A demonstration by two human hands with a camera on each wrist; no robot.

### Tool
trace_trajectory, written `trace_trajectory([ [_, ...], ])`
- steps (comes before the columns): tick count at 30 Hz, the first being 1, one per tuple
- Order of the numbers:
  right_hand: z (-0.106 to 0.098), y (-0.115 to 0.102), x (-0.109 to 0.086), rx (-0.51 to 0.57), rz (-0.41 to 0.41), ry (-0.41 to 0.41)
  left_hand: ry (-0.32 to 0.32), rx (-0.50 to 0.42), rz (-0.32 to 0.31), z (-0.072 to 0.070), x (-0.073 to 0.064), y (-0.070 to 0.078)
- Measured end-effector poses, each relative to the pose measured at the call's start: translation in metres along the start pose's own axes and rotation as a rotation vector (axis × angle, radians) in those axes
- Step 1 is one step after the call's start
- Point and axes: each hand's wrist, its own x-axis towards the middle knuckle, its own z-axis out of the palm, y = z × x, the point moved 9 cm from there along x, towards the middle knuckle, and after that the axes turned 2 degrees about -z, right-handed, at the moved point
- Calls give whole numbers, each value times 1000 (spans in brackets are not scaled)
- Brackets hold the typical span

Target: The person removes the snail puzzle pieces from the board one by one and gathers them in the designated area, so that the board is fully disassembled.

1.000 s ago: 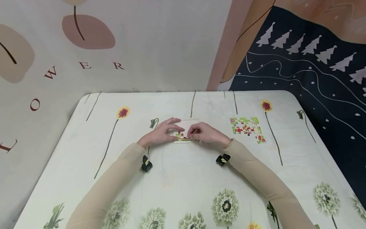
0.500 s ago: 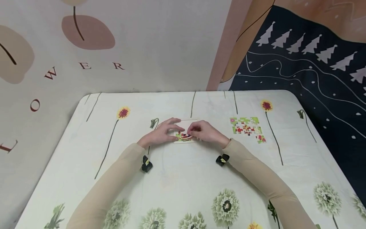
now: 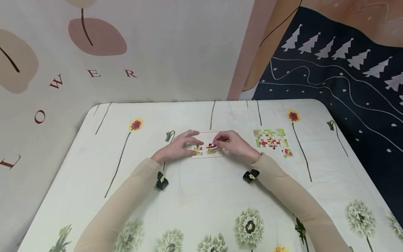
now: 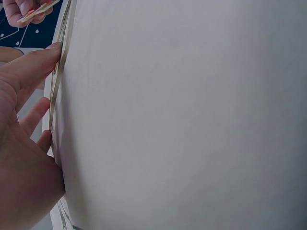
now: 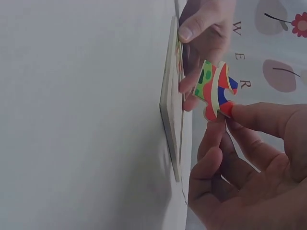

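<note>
My right hand (image 3: 234, 142) pinches a jigsaw puzzle piece (image 3: 212, 147) between thumb and fingertips, above a pale puzzle board (image 3: 206, 137). Up close in the right wrist view, the held piece (image 5: 216, 91) is red, blue, cream and green, and stands apart from the board (image 5: 169, 105). My left hand (image 3: 177, 145) rests at the board's left side with fingers spread. The thumb (image 4: 43, 60) touches the edge in the left wrist view. Near the board's lower left corner lies a green and red piece (image 3: 198, 150), partly hidden by the left hand.
Several loose puzzle pieces (image 3: 270, 133) lie grouped to the right of the board, one (image 3: 287, 153) slightly apart. A flower-print cloth (image 3: 195, 206) covers the table. A printed wall hanging (image 3: 176, 52) rises behind its far edge.
My right hand has lifted the puzzle piece off the lower part of the board and drawn it slightly right and up. The left hand has stayed in place.
</note>
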Motion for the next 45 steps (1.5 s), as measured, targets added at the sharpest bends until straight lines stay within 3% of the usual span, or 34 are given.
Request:
trace_trajectory([
  [17, -39, 25, -19, 11, 49, 139, -2, 3, -23, 1, 0, -2],
  [35, -69, 33, -34, -72, 63, 157, 2, 8, -3, 0, -1, -1],
  [45, -89, 46, -53, -141, 141, 126, -1, 13, -6, 1, -1, -2],
])
